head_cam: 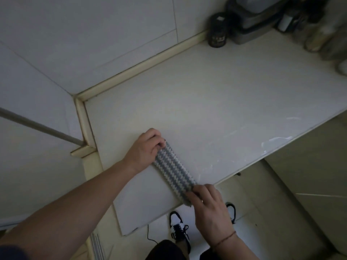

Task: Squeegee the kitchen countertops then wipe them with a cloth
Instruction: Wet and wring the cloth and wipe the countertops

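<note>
The cloth (173, 174), grey and white in zigzag stripes, lies folded into a long strip on the desk (216, 109), low in the middle of the frame and running from centre toward the lower right, close to the near edge. At its upper left end the left hand (148, 145) pinches it with curled fingers; at the lower right end the right hand (210, 207) grips the other end, fingers curled over it (a thin band shows on that wrist). No squeegee is in view, so I judge the wiping step is in hand, the cloth being readied. The next move calls for pressing it flat and drawing it across the desk. Upper right, a dark jar (217, 30) stands against the wall beside a dark bin (249, 25); their contents cannot be made out.
</note>
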### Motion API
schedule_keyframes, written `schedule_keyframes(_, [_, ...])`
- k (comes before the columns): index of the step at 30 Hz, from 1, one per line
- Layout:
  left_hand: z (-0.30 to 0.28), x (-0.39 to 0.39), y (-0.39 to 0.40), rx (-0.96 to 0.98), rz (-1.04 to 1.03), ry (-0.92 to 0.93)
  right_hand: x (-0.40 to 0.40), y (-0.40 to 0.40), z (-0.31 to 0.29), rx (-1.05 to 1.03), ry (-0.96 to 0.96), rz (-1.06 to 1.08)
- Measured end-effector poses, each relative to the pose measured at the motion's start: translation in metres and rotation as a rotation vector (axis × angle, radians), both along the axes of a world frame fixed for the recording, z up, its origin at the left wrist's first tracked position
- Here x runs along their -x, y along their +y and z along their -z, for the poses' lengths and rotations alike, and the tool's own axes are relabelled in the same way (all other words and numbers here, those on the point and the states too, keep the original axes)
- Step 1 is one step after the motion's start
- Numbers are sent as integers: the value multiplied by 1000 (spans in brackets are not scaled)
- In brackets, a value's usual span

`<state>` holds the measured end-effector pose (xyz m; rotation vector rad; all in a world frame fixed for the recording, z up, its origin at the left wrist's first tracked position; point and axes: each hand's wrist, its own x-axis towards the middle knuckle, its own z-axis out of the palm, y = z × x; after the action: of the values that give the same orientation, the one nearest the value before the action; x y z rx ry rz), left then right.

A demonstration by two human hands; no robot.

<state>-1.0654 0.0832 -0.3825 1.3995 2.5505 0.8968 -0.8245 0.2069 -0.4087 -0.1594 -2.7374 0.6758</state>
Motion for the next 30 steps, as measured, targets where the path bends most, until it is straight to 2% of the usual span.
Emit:
schedule_keyframes(20, [5,-4,107,-38,-7,48,-6,108,10,-8,60,174])
schedule_keyframes(30, [9,-4,164,-91,-58,14,-6,163,6,1,65,225])
